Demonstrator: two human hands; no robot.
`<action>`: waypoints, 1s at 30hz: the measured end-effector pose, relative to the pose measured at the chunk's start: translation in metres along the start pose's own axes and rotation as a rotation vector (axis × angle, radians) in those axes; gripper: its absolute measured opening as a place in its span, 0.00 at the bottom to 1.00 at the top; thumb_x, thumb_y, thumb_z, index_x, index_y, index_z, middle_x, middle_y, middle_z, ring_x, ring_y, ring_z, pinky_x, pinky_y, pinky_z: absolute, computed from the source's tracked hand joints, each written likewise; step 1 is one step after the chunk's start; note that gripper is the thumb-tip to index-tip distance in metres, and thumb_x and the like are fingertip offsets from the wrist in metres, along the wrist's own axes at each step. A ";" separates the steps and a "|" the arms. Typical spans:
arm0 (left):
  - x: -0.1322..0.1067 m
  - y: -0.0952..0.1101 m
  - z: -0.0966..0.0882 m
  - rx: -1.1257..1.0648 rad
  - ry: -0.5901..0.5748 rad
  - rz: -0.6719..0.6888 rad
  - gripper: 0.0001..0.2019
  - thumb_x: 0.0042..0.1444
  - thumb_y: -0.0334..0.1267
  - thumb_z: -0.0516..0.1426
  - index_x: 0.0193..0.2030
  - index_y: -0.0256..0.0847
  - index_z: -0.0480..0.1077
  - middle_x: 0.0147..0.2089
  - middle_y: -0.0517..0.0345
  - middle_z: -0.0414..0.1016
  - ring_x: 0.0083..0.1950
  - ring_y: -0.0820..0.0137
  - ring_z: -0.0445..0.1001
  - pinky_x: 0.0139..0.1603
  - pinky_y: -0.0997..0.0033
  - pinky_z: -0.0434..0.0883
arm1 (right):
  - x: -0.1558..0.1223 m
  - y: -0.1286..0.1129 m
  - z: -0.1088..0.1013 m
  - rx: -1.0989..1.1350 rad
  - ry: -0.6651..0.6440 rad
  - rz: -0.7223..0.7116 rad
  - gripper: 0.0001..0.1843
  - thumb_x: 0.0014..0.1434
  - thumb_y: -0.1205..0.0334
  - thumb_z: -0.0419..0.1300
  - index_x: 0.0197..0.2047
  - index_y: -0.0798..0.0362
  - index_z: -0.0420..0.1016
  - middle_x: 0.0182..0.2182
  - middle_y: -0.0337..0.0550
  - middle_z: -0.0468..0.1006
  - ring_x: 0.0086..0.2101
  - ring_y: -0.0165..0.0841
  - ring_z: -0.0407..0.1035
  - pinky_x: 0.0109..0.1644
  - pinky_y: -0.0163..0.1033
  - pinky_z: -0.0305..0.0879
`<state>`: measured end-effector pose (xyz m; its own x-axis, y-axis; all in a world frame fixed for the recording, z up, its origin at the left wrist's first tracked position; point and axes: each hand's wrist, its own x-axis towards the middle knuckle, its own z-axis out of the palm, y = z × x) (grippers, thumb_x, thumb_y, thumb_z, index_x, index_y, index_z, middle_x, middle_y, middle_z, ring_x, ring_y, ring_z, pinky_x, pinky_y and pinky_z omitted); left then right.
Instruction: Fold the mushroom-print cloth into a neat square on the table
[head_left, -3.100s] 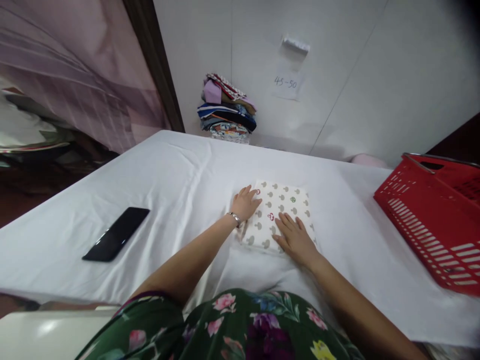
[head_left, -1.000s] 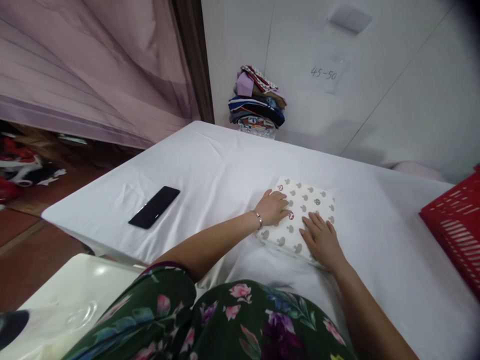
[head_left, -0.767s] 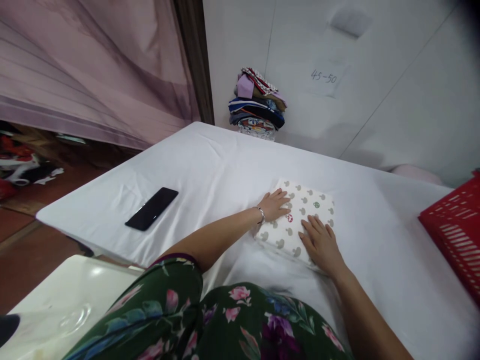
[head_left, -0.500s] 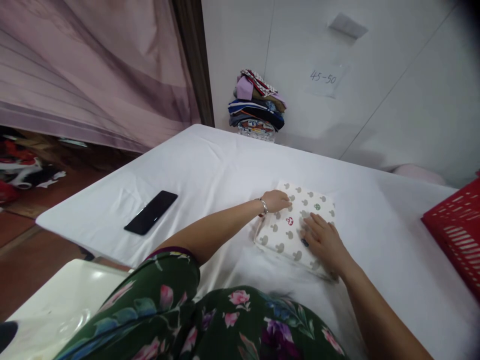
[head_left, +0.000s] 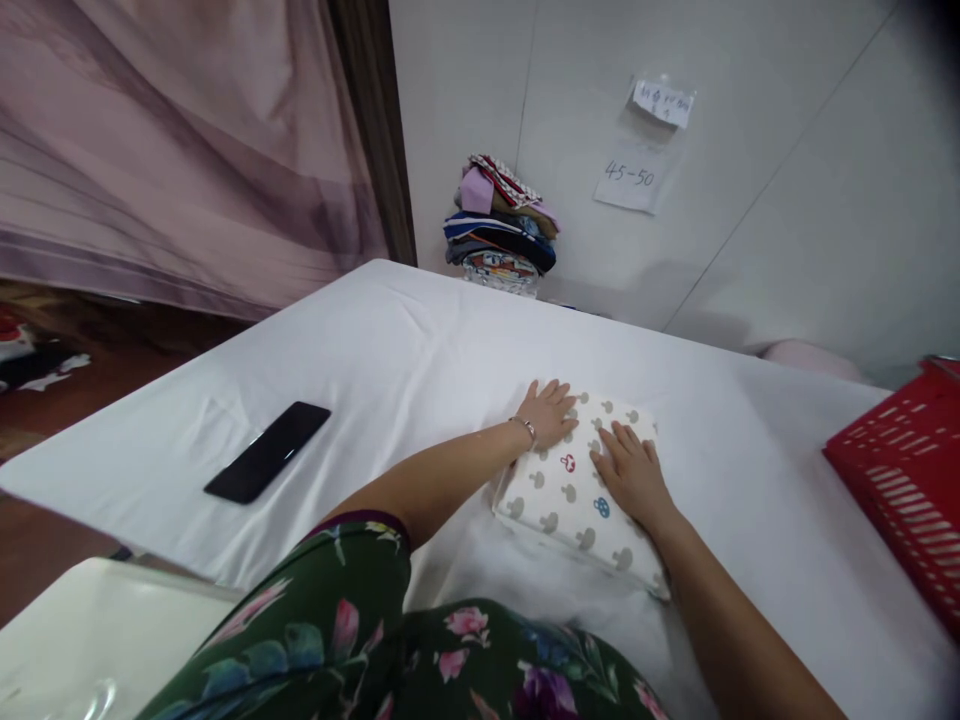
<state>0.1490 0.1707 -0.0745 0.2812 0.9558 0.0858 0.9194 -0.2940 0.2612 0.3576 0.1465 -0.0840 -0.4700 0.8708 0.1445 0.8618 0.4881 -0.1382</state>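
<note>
A folded white cloth [head_left: 570,493] printed with grey mushrooms, plus a red and a blue one, lies flat on the white-covered table [head_left: 420,360] in front of me. My left hand [head_left: 548,412], a bracelet at its wrist, rests with spread fingers on the cloth's far left part. On its right side lies my right hand [head_left: 634,474], palm down, fingers stretched out and apart. Both hands press on the top surface and grip nothing. Parts of the cloth are hidden under them.
A black phone [head_left: 268,452] lies on the table at the left. Folded clothes [head_left: 501,225] are stacked beyond the far edge by the wall. A red plastic basket [head_left: 900,460] stands at the right. A white stool or chair [head_left: 112,630] is at the lower left.
My left hand's fingers have spread out on the cloth. The right hand has slid slightly away from me, uncovering the blue mushroom. The camera view has shifted a little.
</note>
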 end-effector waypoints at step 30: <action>-0.018 0.001 -0.012 -0.070 -0.019 0.007 0.30 0.57 0.55 0.44 0.63 0.43 0.53 0.70 0.53 0.42 0.70 0.61 0.37 0.66 0.47 0.37 | 0.011 0.039 0.001 0.255 0.081 0.208 0.34 0.59 0.47 0.49 0.63 0.57 0.54 0.64 0.56 0.50 0.63 0.45 0.42 0.62 0.56 0.48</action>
<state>0.1414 0.1530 -0.0640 0.2937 0.9534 0.0697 0.8959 -0.3000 0.3276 0.3858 0.1749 -0.0889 -0.2636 0.9507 0.1632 0.8575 0.3085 -0.4116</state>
